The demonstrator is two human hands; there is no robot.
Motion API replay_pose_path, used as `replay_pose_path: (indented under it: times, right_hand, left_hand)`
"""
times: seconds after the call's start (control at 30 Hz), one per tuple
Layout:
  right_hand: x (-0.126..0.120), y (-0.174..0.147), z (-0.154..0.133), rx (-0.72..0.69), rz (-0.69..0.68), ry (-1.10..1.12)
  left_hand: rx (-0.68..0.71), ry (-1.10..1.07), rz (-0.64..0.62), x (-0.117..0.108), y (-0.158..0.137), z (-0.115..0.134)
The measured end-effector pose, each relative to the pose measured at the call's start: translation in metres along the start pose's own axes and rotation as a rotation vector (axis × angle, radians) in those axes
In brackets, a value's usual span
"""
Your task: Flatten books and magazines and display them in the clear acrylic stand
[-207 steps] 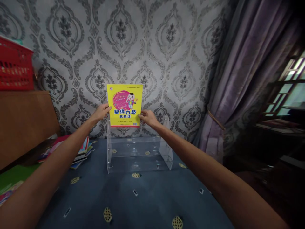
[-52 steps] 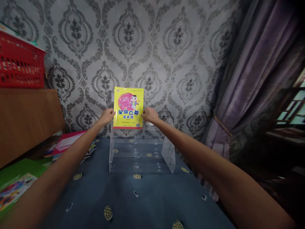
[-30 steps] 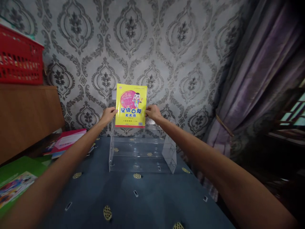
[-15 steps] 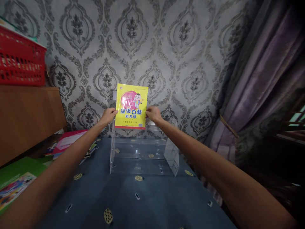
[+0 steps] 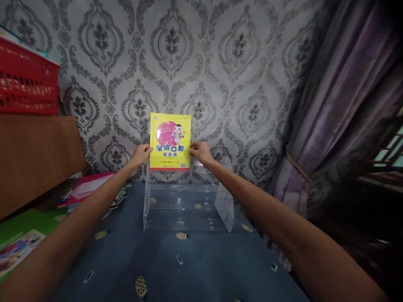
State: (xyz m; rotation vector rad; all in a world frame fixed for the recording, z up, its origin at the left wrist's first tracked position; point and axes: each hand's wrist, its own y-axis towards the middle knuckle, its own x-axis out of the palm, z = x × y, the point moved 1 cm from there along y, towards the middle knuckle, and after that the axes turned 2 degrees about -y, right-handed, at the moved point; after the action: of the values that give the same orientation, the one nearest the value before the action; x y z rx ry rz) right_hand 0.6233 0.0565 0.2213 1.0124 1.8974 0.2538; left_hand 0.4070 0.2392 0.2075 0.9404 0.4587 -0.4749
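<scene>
A yellow workbook (image 5: 170,142) with a pink circle and a cartoon child on its cover stands upright at the top left of a clear acrylic rack (image 5: 224,209). My left hand (image 5: 140,154) pinches the book's left edge low down. On the opposite edge, my right hand (image 5: 200,152) has its fingers closed at about the same height. The rack has several see-through tiers, and the book covers part of its upper back. Whether the book's bottom rests on the top tier I cannot tell.
The rack stands on a dark blue patterned cloth (image 5: 189,272) against a wallpapered wall (image 5: 214,50). At left are a wooden cabinet (image 5: 37,155), a red basket (image 5: 28,79), a pink book (image 5: 90,186) and a green book (image 5: 28,226). A purple curtain (image 5: 327,105) hangs at right.
The book's cover now faces me a little more squarely, with less glare on it. Both hands keep their hold; the whole view has shifted slightly.
</scene>
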Motion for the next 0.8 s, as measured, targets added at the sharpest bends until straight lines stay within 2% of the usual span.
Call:
replay_pose_path:
  times: [0.3,0.53,0.7,0.8]
  right_hand:
    - [-0.008,-0.010,-0.005,-0.002,-0.009,-0.143]
    - [-0.011,-0.019,-0.011,0.006,-0.001,-0.205]
    - [-0.010,-0.023,-0.014,0.022,0.018,-0.214]
    - [-0.014,-0.027,-0.017,0.032,0.057,-0.214]
  left_hand:
    - [-0.003,0.009,-0.001,0.002,0.000,-0.003]
    - [-0.061,-0.040,0.028,0.009,-0.003,-0.004]
    - [-0.095,-0.065,0.065,0.008,-0.005,0.004]
    - [-0.104,-0.060,0.147,-0.001,-0.013,0.018]
